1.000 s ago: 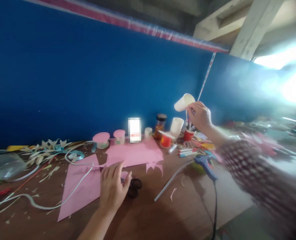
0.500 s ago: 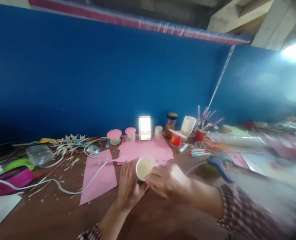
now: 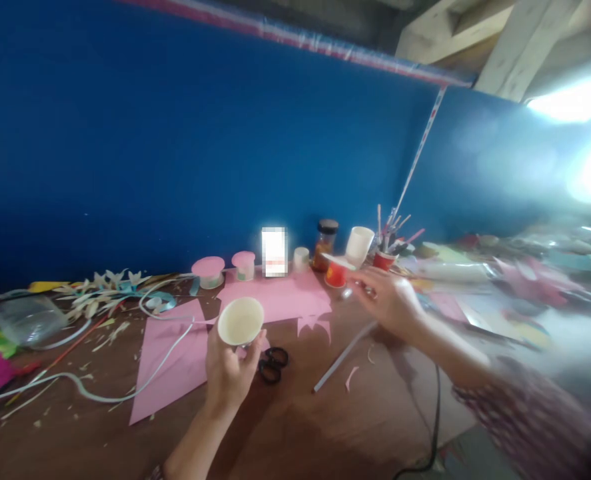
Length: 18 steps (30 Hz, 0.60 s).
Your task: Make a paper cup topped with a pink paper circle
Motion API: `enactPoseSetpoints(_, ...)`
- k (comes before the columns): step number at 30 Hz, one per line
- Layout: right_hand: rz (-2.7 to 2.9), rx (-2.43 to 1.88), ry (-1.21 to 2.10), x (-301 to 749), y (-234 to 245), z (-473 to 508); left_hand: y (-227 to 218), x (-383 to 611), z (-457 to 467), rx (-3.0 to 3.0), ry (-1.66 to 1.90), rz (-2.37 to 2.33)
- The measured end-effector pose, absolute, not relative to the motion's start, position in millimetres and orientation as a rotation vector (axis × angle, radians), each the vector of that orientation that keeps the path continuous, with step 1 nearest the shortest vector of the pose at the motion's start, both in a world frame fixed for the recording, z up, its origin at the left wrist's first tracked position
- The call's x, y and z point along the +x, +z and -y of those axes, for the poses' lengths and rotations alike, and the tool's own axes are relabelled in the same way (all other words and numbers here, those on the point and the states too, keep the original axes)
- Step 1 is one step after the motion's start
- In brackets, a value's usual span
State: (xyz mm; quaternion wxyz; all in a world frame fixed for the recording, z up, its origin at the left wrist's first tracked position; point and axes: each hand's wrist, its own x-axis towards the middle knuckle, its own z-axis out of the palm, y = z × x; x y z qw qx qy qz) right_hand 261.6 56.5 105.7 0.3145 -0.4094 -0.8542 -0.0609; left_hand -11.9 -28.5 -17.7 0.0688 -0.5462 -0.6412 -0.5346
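My left hand (image 3: 230, 370) is wrapped round a pale paper cup (image 3: 241, 322), its open mouth tilted toward me. Away from the cup, my right hand (image 3: 392, 300) hangs in the air at the right. Its fingers stretch left, slightly blurred and apart, beside a red paper cup (image 3: 336, 273) topped with a flat white disc. Black-handled scissors (image 3: 274, 365) lie just right of my left hand, partly hidden by it. A translucent rod (image 3: 342, 360) rests on the table below my right hand.
Pink paper sheets (image 3: 168, 360) lie at left. Along the blue wall stand pink-topped cups (image 3: 208, 272), a dark-lidded jar (image 3: 326, 243), a white cup (image 3: 360, 247) and a red pot of brushes (image 3: 384, 259). A white cord (image 3: 95, 398) crosses the left side; a black cable (image 3: 435, 427) hangs at right.
My right hand has let go of the cup's rim and moved right and forward. My left hand still holds the cup. The view has turned right, and the scissors now show.
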Motion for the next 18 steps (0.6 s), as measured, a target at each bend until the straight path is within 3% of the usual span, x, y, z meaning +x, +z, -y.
enactPoseSetpoints(6,2.117,-1.209,-0.278,296.7,125.2,-78.1,-18.2,-12.5,28.2,-1.638,-1.687,1.984)
enactPoseSetpoints(18,2.448,-1.571,-0.378,252.1,99.7,-149.6,-24.6,-9.7,25.7,-1.672,-1.603,1.977)
